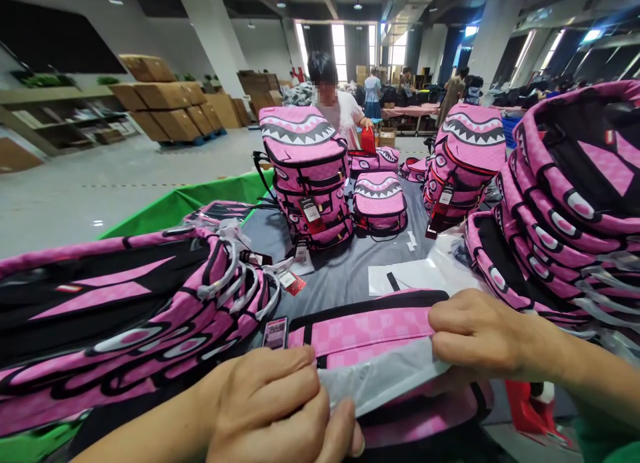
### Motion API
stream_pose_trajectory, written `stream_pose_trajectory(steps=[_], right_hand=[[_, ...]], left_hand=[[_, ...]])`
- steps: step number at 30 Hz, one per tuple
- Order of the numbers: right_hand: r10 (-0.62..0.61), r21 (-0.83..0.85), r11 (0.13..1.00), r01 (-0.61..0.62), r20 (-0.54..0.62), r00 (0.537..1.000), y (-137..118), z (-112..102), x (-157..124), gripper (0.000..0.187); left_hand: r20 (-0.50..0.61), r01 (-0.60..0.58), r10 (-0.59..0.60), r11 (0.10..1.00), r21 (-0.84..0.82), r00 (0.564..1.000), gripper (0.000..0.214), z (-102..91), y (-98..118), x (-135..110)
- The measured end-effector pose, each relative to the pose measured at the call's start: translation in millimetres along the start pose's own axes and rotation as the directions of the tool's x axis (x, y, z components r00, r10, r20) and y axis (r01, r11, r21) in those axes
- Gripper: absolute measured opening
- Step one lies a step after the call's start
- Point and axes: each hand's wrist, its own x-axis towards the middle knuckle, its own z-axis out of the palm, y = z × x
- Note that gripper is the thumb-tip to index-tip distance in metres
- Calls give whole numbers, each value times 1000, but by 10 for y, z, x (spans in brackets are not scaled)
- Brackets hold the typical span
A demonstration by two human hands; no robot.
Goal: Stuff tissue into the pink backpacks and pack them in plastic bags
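Observation:
A pink checkered backpack (370,326) with black piping lies on its side right in front of me. Along its near side stretches a thin, whitish sheet (380,380), its exact material unclear. At the sheet's left end, my left hand (280,406) is closed with curled fingers gripping it. My right hand (475,333) pinches the sheet's other end against the bag's right edge. Part of the bag below the sheet is hidden by my hands. Just beyond my left hand lies a phone (275,333) with a lit screen.
Stacked pink backpacks rise at left (165,316) and right (565,223). Upright shark-mouth bags (307,176) stand on the grey table cover (330,283). A red tape dispenser (533,410) sits at lower right. Across the table, a person (345,110) holds a red item (368,140).

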Motion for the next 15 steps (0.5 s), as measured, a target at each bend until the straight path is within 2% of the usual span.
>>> stream_pose_trajectory(steps=[2,4,7,10,12,13,15], right_hand=[[-23,-46,999,21,-43,999,-1,20,-44,33],[-48,-102,994,35,-124,991,-14,76,-102,33],[-70,-201,979,23,-230,971,-58,167,-168,32],[-53,-265,964,-15,-247,968,-92,217,-166,27],[-32,-304,952,-45,-244,969,-84,227,-143,26],[-33,-324,945,-50,-244,969,-68,230,-134,26],[-48,-360,932,-42,-239,970,-16,241,-134,27]], left_hand=[[96,-19,19,1000,-8,995,24,-15,-43,-3],[119,-10,14,1000,-27,993,31,-2,-91,-17],[71,-28,34,997,-76,997,35,37,-169,-31],[106,44,-33,994,-102,994,46,70,-215,-58],[87,87,-80,993,-81,993,46,98,-223,-118],[50,65,-63,997,-49,997,44,115,-227,-163],[-1,-44,44,998,47,999,38,135,-258,-268]])
